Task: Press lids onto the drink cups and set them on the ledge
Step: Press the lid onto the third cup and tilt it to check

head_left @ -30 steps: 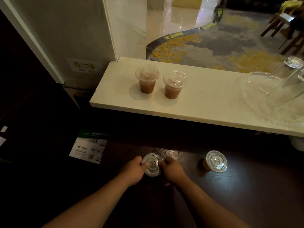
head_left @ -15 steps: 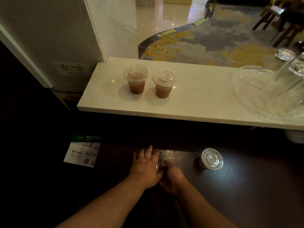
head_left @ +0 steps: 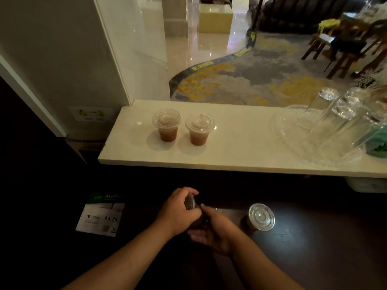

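Two lidded cups of brown drink stand side by side on the white ledge [head_left: 240,147], the left cup [head_left: 166,124] and the right cup [head_left: 199,129]. On the dark counter below, my left hand [head_left: 178,212] wraps over the top of a drink cup [head_left: 191,203], of which only a small dark part of lid and rim shows. My right hand [head_left: 213,229] grips the same cup low on its right side. Another lidded cup [head_left: 260,216] stands on the counter to the right of my hands.
A clear glass tray [head_left: 293,139] with upturned glasses [head_left: 335,116] fills the right end of the ledge, next to a green box [head_left: 378,143]. A pack of A4 paper [head_left: 100,216] lies at the lower left. A white pillar rises at the left.
My left hand went from the cup's side to flat on the lid, and now curls around the cup's top. My right hand slid lower on the cup. The view tilted upward.
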The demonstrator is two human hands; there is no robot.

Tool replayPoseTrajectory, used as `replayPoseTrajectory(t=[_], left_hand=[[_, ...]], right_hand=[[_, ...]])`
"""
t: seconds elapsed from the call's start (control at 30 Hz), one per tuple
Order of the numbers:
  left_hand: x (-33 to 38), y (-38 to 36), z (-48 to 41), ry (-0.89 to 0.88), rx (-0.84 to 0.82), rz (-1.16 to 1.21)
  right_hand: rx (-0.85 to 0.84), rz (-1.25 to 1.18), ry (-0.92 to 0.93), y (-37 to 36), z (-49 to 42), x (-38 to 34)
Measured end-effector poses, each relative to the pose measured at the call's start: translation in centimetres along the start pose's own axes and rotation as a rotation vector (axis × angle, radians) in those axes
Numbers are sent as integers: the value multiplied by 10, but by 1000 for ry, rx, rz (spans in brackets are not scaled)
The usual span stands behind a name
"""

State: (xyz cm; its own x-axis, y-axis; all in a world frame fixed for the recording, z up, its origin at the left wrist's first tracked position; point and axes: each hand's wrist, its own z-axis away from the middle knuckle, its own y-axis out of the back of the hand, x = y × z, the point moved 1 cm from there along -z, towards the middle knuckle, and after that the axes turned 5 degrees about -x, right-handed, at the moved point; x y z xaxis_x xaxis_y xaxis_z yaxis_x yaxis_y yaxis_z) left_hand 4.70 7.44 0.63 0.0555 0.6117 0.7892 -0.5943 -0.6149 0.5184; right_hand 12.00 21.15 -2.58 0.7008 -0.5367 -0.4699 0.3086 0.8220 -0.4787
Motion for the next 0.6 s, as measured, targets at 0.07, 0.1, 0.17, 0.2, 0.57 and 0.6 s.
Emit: replayPoseTrajectory(t=[0.07, 0.1, 0.17, 0.2, 0.57, 0.6], left_hand=[[33, 26, 3, -100, 36, 107], [52, 41, 5, -149, 47, 145], [92, 72, 12, -229, 55, 189], [113, 88, 16, -250, 64, 192], [264, 206, 59, -338, -229, 602], [270, 209, 61, -395, -217, 560]], right_hand=[[-93, -41, 88, -10, 21, -35], [-128, -40, 144, -18, 36, -56], [-171, 1, 282, -37, 70, -96], [-171, 46, 357, -48, 89, -115], [-184, 332, 976, -122, 252, -235], [-201, 320, 956, -125, 260, -237]])
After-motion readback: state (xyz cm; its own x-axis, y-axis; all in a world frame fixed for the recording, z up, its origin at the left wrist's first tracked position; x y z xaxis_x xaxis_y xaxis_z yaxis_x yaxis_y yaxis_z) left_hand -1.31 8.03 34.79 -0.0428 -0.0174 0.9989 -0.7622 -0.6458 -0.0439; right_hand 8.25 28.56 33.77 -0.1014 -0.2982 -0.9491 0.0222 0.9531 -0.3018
